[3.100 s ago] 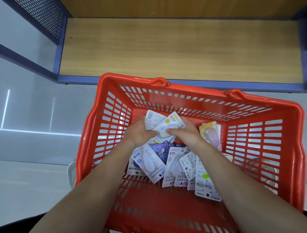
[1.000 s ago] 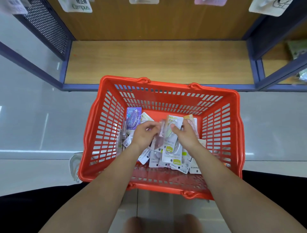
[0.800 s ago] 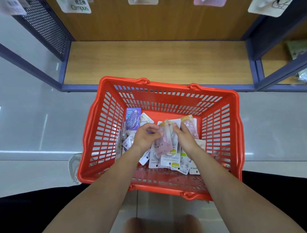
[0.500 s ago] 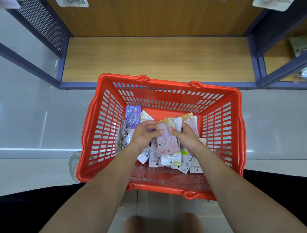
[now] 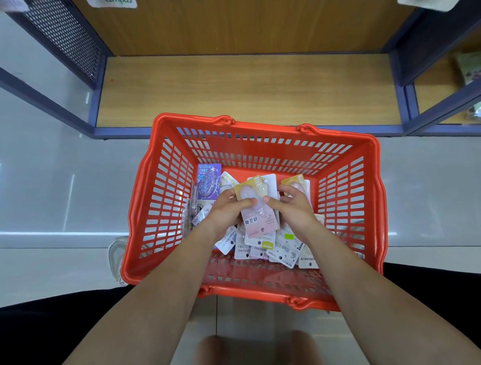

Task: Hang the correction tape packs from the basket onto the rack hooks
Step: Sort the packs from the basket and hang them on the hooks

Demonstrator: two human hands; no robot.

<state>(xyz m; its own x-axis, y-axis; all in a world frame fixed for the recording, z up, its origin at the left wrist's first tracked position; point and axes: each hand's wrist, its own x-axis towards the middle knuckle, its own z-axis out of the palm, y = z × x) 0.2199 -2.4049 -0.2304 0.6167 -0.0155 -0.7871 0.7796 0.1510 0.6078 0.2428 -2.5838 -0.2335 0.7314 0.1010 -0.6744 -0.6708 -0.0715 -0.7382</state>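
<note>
Red basket (image 5: 265, 125) sits on a pale, glossy tiled floor (image 5: 65, 195), its far rim just short of a low wooden shelf (image 5: 247, 88). Shelf is boxed in a blue-violet frame (image 5: 99, 93); a perforated mesh panel (image 5: 65, 33) closes its left side. Wood back panel behind. A second bay lies to the right. The bottom edge of a hung pack (image 5: 112, 3) shows at the top.

Inside the basket, loose packs (image 5: 281, 247) are heaped on the bottom. A purple pack (image 5: 208, 182) leans by the left wall. Left hand (image 5: 229, 208) and right hand (image 5: 294, 208) both pinch a pink pack (image 5: 257, 221) just above the heap, thumbs on its face, tips nearly meeting.
</note>
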